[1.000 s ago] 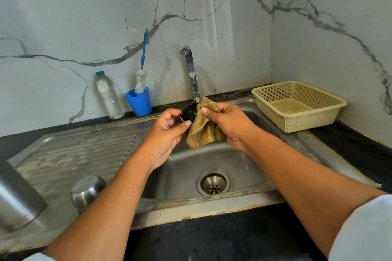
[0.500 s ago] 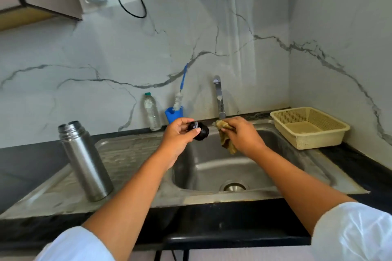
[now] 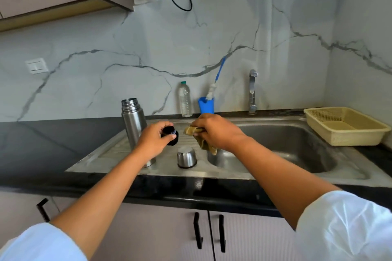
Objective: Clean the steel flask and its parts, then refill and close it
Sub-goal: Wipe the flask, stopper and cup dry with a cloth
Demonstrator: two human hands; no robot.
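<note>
The open steel flask (image 3: 133,121) stands upright on the sink's drainboard (image 3: 110,154). My left hand (image 3: 152,142) grips the black stopper (image 3: 169,132) just right of the flask's body, above the drainboard. The steel cup lid (image 3: 186,157) sits upside down on the drainboard in front of my hands. My right hand (image 3: 216,131) holds a yellow-brown cloth (image 3: 201,140) a little right of the stopper, apart from it, over the basin's left edge.
A clear plastic water bottle (image 3: 185,99) and a blue holder (image 3: 206,105) with a bottle brush (image 3: 214,85) stand against the marble wall. The tap (image 3: 252,91) rises behind the basin (image 3: 286,148). A cream plastic basket (image 3: 343,126) sits at the right on the black counter.
Both hands moved left from under the tap to over the drainboard. The cloth came off the stopper and the hands parted. The view pulled back and up.
</note>
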